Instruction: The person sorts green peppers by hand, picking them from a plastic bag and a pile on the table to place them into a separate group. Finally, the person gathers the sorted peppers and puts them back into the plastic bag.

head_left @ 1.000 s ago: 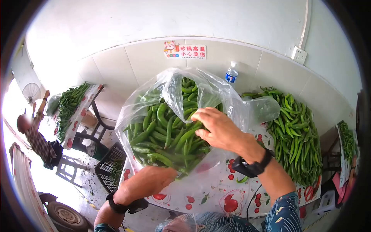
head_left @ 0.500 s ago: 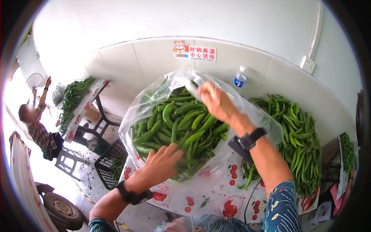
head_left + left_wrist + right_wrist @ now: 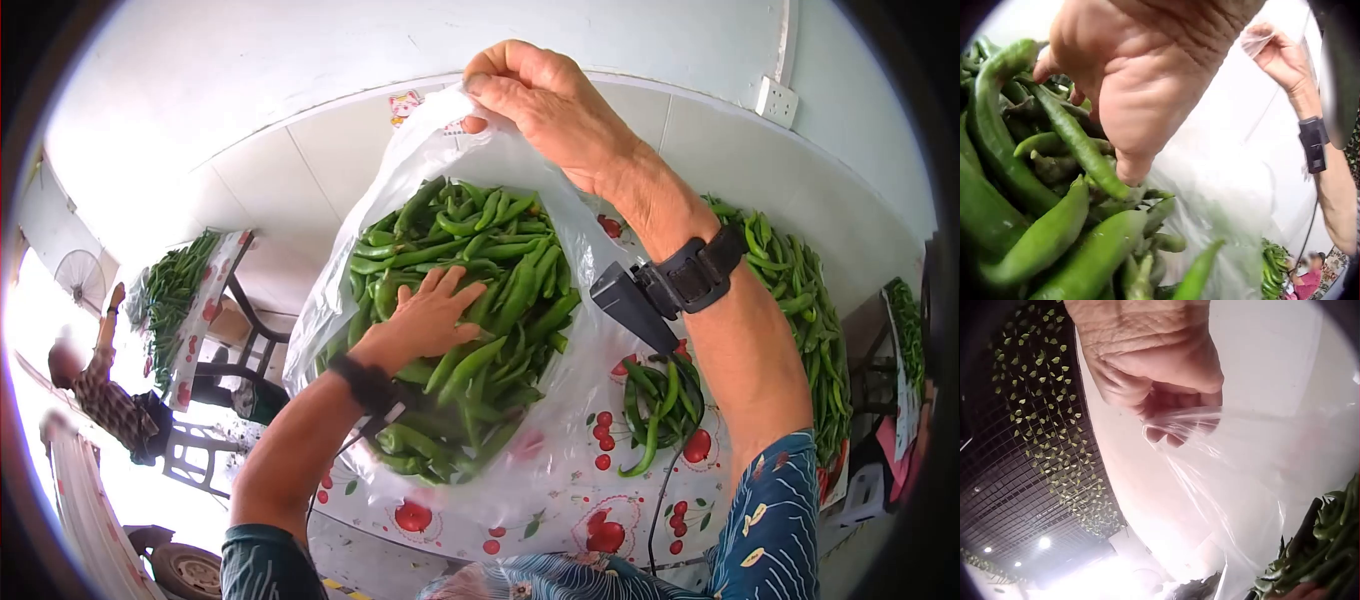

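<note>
Cherry-print tablecloth (image 3: 560,500), white tiled wall (image 3: 300,170)

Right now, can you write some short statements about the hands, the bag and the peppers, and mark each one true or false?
1. The right hand pinches the rim of the clear plastic bag and holds it up. True.
2. The left hand is outside the bag, flat on the table. False: it is inside the bag, its fingers spread on the long green peppers.
3. The bag is empty. False: it is full of peppers.
4. A loose heap of green peppers lies on the cherry-print tablecloth beside the bag. True.
5. Both wrists wear a dark strap. True.
</note>
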Motion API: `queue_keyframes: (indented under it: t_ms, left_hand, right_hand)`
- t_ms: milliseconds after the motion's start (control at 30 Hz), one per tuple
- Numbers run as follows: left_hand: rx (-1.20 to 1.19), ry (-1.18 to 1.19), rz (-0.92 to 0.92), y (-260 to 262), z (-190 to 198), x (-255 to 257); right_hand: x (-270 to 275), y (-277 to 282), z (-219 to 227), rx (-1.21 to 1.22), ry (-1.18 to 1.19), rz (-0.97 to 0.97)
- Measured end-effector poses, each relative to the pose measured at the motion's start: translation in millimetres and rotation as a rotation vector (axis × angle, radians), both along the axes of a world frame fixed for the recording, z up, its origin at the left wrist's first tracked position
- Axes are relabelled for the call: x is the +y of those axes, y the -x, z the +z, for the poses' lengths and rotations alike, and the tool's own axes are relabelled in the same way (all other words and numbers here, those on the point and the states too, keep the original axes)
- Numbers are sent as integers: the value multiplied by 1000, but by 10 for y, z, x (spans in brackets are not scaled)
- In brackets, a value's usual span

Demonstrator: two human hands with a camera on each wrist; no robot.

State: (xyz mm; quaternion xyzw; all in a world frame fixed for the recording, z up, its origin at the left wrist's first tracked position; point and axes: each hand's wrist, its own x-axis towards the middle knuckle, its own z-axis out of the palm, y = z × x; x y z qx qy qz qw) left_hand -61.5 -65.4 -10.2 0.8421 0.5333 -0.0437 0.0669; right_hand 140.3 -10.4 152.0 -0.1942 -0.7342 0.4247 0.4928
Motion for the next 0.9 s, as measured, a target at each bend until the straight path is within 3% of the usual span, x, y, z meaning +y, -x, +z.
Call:
queue_keyframes:
  t_ms: [300,400,500,533,667,800,900]
  left_hand:
    - [-1,-11,216,90,-190,1088]
    - [70,-27,198,186,-8,1394]
    - [51,-44,316,293,22,1663]
    - [77,-67,385,330,9,1722]
    - [6,-206,368,716,-131,1989]
    - [-14,-297,399,596,-254,2035]
    - [-7,-434,396,607,-415,2092]
  right_hand:
    - [50,-3,125,-47,-55,-33]
    - [116,-28,119,-59,-46,-52]
    - [93,-87,167,-82,-8,-58]
    - [78,-97,186,-96,8,-60]
    - [146,-58,165,-74,-31,3]
    - [164,34,186,16,123,72]
    - [212,70,215,49,101,33]
